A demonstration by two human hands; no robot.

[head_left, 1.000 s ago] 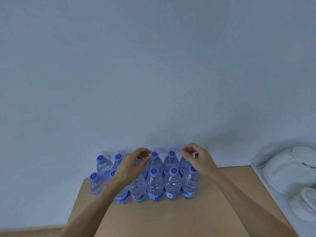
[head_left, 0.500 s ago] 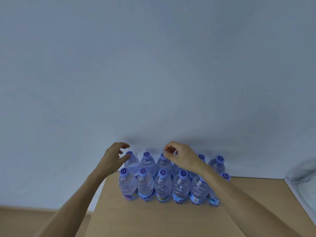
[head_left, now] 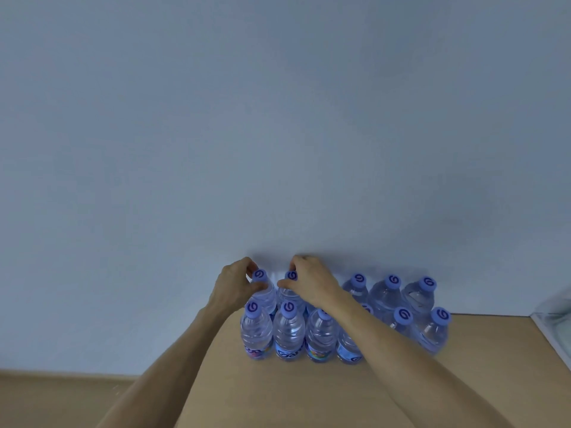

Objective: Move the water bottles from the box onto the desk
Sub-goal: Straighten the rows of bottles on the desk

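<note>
Step in hand: I judged this as setting down, or squaring up, two bottles at the back-left corner of the group, with both hands on bottles standing on the desk.
Left hand: my left hand [head_left: 233, 287] was pinched round the neck of the clear plastic water bottle with a purple cap [head_left: 262, 290] at the far left of the back row.
Right hand: my right hand [head_left: 312, 285] was curled over the purple-capped clear bottle next to it [head_left: 289, 288], fingers at the cap.
Bottles: the block of clear purple-capped water bottles [head_left: 340, 319] stood upright in two rows, touching, against the pale blue-grey wall [head_left: 278, 134].
Desk: the light brown wooden desk [head_left: 293, 393] carried them all.
Box: not in view.
Next move: in my judgement, letting go of both necks without tipping the neighbours, then going to the box for more.
</note>
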